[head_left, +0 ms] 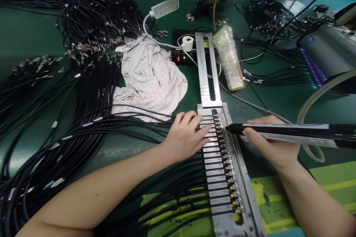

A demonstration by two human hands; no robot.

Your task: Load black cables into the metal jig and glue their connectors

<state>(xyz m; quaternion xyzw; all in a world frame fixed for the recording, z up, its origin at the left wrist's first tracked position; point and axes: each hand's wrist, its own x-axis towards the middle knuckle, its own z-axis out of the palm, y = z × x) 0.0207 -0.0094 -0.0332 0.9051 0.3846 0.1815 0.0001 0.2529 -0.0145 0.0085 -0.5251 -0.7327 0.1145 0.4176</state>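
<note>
A long metal fixture [219, 189] holds a row of black cables [191, 189] in its slots, their bared coloured wire ends and small metal connectors [228, 166] lined up along the right side. My left hand [185, 137] lies over the cables near the fixture's upper part, fingers spread and fingertips resting by the connectors. In my right hand [274, 144] is a black pen-shaped tool [289, 133] with a white label, gripped between thumb and fingers. Its tip is close to the connectors just right of my left fingertips; whether it touches them I cannot tell.
Bundles of black cables [94, 18] fill the left side. A crumpled pale cloth [152, 77], a small lamp [165, 8], a black control box [185, 58] and a wrapped packet [226, 53] stand behind the fixture. At right are a grey machine [330, 50] and a hose [303, 107].
</note>
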